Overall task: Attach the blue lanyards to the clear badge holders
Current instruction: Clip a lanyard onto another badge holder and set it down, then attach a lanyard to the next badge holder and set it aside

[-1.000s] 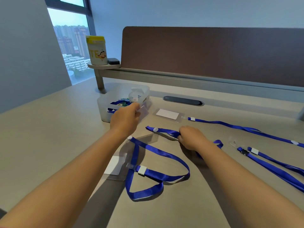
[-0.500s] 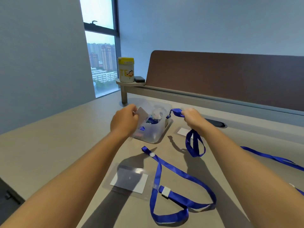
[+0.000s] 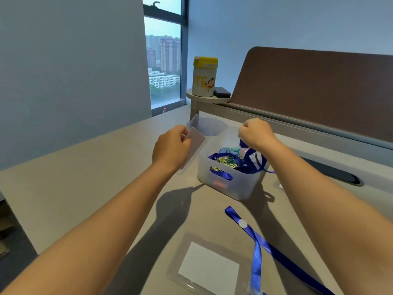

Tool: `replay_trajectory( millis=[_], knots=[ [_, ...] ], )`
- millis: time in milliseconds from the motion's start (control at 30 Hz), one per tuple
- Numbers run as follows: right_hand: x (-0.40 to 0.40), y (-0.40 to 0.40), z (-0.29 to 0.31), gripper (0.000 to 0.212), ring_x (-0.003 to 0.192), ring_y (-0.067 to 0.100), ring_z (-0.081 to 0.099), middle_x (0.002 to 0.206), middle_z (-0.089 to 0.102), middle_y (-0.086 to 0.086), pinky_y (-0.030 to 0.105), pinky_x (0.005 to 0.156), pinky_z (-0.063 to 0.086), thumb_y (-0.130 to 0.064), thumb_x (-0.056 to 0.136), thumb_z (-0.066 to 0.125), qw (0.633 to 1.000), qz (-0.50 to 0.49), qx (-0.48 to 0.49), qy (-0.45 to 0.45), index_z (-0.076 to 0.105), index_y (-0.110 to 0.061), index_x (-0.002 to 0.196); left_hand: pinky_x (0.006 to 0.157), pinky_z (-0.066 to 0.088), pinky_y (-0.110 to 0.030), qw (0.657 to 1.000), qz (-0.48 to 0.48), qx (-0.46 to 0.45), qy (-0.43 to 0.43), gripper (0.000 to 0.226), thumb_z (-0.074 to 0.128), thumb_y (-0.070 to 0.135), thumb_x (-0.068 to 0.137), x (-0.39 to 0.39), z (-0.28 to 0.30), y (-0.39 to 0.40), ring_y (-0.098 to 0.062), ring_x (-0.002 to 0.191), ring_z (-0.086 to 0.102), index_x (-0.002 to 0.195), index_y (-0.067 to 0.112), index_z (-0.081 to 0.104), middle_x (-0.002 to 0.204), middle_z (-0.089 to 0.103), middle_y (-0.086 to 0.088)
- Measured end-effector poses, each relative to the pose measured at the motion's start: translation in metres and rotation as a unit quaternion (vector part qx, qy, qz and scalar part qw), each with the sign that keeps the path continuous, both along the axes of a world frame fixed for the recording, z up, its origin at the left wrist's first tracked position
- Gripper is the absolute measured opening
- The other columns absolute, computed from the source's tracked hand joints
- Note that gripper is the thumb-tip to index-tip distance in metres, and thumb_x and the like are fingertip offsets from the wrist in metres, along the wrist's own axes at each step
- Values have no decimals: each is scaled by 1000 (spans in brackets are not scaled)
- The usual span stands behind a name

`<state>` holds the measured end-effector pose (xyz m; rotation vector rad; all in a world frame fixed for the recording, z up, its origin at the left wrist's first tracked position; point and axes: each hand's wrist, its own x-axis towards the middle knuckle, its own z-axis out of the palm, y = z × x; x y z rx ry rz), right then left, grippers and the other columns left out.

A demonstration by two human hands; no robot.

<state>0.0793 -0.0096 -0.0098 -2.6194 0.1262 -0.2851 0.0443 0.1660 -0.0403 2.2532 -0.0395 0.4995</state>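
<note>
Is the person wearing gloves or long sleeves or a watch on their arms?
No. Both arms are bare as far as the picture shows, with no sleeves in view. The left hand and right hand have no gloves, and no watch, bracelet or ring shows on either. The fingers are mostly curled away, so a hidden ring cannot be ruled out.

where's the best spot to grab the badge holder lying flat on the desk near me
Probably the badge holder's bare left edge, coming in low from the left. It lies flat, so it needs a fingertip pinch under a lifted rim. A lanyard crosses its right side, so the left is freer.
</note>
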Motion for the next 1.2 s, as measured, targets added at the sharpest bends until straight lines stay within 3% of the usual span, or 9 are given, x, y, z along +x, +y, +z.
replay_trajectory(
  millis=[100, 233, 333, 500, 700, 933, 1200],
  knots=[
    [10, 11, -11, 33, 105, 32, 52, 122, 58, 20, 37, 85, 43, -3, 90, 34, 998, 47, -10, 33, 56, 0, 114, 71, 44, -27, 1000, -9, 6, -7, 22, 47, 21, 92, 8, -1, 2, -16, 84, 48, 106, 8, 57, 117, 63, -13],
    [17, 24, -24, 35, 111, 30, 49, 129, 52, 17, 35, 89, 42, 0, 89, 38, 991, 105, 11, 85, 46, -5, 124, 71, 43, -26, 1000, -25, 9, -16, 22, 46, 20, 92, 10, -1, 2, -16, 86, 49, 108, 8, 57, 118, 63, -13],
    [18, 23, -27, 33, 115, 31, 53, 129, 57, 15, 35, 94, 45, -9, 90, 46, 981, 118, -63, 141, 56, -6, 122, 71, 43, -24, 999, -35, 17, -20, 22, 46, 19, 92, 8, -1, 2, -13, 85, 48, 108, 8, 57, 118, 63, -12],
    [-6, 1, -13, 37, 117, 31, 53, 129, 59, 14, 36, 97, 43, -7, 89, 41, 989, 92, -89, 75, 60, -7, 121, 70, 43, -25, 998, -43, 46, -30, 24, 47, 21, 92, -5, 4, -6, -14, 85, 49, 110, 9, 56, 118, 64, -12],
    [-77, -47, -8, 31, 104, 31, 59, 117, 65, 16, 36, 87, 47, -8, 89, 42, 994, 39, -101, 16, 64, -3, 110, 77, 52, -34, 989, -96, 87, -77, 31, 41, 20, 94, -48, 15, -46, -32, 103, 60, 122, 14, 51, 122, 62, -14],
    [-196, -136, -29, 29, 103, 30, 59, 118, 64, 16, 36, 86, 47, -13, 92, 44, 994, -71, -68, 56, 63, -4, 113, 77, 42, -29, 952, -249, 126, -129, 25, 45, 12, 92, -102, -3, -123, -32, 95, 58, 110, 2, 59, 109, 63, -20],
    [-288, -229, -61, 31, 111, 32, 58, 122, 63, 19, 41, 96, 46, -11, 91, 48, 966, -230, -13, 118, 60, 3, 115, 98, 42, -32, 910, -349, 180, -136, 37, 38, 13, 95, -150, -24, -212, -25, 119, 51, 131, 16, 45, 132, 55, -9]
  ],
)
